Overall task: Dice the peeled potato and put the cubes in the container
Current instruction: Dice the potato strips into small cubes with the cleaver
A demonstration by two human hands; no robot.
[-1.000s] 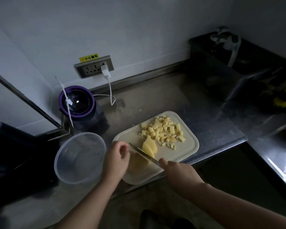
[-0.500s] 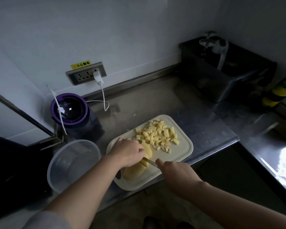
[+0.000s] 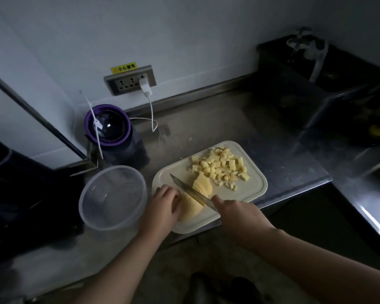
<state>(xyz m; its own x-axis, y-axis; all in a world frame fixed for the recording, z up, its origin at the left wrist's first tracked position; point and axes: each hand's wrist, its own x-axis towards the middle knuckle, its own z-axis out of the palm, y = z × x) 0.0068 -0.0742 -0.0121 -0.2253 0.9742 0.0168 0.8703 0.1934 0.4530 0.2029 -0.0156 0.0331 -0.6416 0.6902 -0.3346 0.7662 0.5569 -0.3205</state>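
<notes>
Your right hand (image 3: 235, 213) is gripping the knife (image 3: 190, 190): fingers clenched round the handle, which is hidden in the palm, forefinger lying forward toward the blade. Your left hand (image 3: 166, 205) is holding down the potato (image 3: 190, 209), fingers curled over its left side. The blade is running diagonally up and left from your right fingers and is resting on the potato just past your left fingertips. On the far side of the blade, a few cut slices (image 3: 203, 185) are leaning together. Beyond your right fingers, the cubes (image 3: 222, 166) are lying in a loose heap on the far half of the cutting board (image 3: 250, 187). The clear container (image 3: 113, 198) is sitting on the counter (image 3: 228, 128) just left of your left fingers, beside the board. Farther back on the left, a purple appliance (image 3: 108, 126) is standing, with a white cable (image 3: 150, 106) running up to the wall socket (image 3: 130, 81).
</notes>
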